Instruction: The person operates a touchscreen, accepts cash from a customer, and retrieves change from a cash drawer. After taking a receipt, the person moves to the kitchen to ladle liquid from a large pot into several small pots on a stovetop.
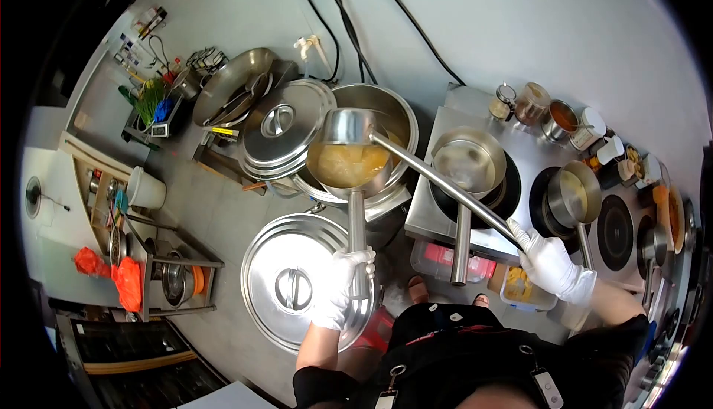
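My left hand (pixel 343 286), in a white glove, is closed round the handle of a saucepan (pixel 356 205) that holds yellowish broth. My right hand (pixel 546 260), gloved too, grips the long handle of a steel ladle (pixel 349 127). The ladle's cup is tilted over the saucepan. Both are above a large stockpot (pixel 405 116), whose lid (pixel 286 123) is pushed to its left side. Whether liquid is falling from the ladle is hard to make out.
Right of the stockpot, a pot (pixel 469 160) with liquid stands on a black hob, and a smaller saucepan (pixel 574 194) on another. Jars (pixel 532 105) line the wall. A large round lid (pixel 275 260) is at lower left, near a metal rack (pixel 182 260).
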The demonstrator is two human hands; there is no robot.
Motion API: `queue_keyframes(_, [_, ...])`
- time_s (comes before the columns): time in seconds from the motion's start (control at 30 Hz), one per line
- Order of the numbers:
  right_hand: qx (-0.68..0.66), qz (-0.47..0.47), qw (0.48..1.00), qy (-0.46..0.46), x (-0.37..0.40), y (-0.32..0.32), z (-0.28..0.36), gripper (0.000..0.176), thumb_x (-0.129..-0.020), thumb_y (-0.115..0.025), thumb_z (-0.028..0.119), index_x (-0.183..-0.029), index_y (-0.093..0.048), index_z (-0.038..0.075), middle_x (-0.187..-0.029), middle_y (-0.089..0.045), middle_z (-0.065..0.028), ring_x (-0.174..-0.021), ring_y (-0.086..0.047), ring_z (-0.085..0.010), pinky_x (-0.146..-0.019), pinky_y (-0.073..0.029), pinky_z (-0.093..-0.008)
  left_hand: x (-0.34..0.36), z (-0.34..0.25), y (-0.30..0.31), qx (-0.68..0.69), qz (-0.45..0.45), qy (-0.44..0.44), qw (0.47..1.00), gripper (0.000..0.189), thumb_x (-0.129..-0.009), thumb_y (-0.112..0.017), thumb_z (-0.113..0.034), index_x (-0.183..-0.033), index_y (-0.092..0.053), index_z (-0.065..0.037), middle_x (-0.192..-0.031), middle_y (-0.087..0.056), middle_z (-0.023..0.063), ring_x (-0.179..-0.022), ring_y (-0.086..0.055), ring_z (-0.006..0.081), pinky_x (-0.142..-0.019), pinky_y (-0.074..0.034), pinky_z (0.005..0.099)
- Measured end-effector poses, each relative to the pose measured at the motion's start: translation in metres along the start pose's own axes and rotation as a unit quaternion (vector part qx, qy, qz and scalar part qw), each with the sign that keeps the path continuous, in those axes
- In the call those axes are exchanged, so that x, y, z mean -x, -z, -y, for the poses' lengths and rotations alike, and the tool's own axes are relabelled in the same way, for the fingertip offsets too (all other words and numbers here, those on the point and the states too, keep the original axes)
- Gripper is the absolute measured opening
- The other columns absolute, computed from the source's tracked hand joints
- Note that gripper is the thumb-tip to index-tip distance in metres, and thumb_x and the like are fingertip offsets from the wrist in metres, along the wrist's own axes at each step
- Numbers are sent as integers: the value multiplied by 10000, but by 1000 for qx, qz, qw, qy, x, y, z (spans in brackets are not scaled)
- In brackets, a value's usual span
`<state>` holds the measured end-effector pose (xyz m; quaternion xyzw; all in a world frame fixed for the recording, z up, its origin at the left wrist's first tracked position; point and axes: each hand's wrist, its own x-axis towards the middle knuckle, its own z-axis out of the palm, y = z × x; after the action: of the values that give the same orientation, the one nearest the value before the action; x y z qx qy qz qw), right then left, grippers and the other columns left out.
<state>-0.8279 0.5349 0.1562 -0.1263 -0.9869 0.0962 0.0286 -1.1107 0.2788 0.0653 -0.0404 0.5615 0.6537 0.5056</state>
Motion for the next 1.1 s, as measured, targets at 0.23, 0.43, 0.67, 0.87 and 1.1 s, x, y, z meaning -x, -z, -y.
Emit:
queue_keyframes(0.23, [-83, -53, 995, -4, 39, -17, -8, 690, -777, -577, -16, -1431, -359, 21, -747, -564, -139, -447, -536, -197, -428, -458, -312, 2, 0, -7, -14, 13, 1, 1000, 195, -798, -632, -5, -965, -544, 46, -730, -569, 81, -549, -545, 147, -503, -461, 274])
queue_keyframes(0.43, [-586, 25, 734, -343, 75, 49, 7, 635, -878, -502, -73, -1468, -311, 62, -682, -524, 3, -440, -448, -38, -409, -402, -213, 5, 1, -6, 4, 41, 12, 999, 211, -795, -640, -6, -974, -550, 62, -722, -574, 88, -549, -551, 156, -510, -466, 275])
queue_keyframes(0.67, [-431, 33, 857, -282, 1, 46, -17, 557, -869, -513, -7, -1411, -400, 53, -642, -490, 3, -405, -438, -67, -381, -390, -239, 42, 0, -5, 48, 50, 2, 998, 162, -793, -615, 19, -939, -548, 37, -699, -558, 80, -538, -526, 161, -499, -449, 282])
queue_keyframes(0.87, [-325, 125, 915, -204, -146, -30, -16, 371, -855, -531, 93, -1224, -546, 57, -652, -571, -128, -485, -570, -225, -441, -463, -358, 84, 9, 35, -40, -72, -6, 997, 250, -782, -637, -10, -1003, -542, 59, -706, -559, 79, -529, -520, 161, -497, -436, 270])
queue_keyframes(1.1, [-172, 196, 943, -207, -274, -107, 21, 267, -785, -560, 25, -1019, -666, -49, -963, -670, -249, -913, -669, -381, -755, -534, -431, 121, 18, 70, 0, -117, -6, 993, 315, -771, -653, -13, -1048, -539, 86, -729, -601, 112, -556, -563, 179, -511, -459, 286])
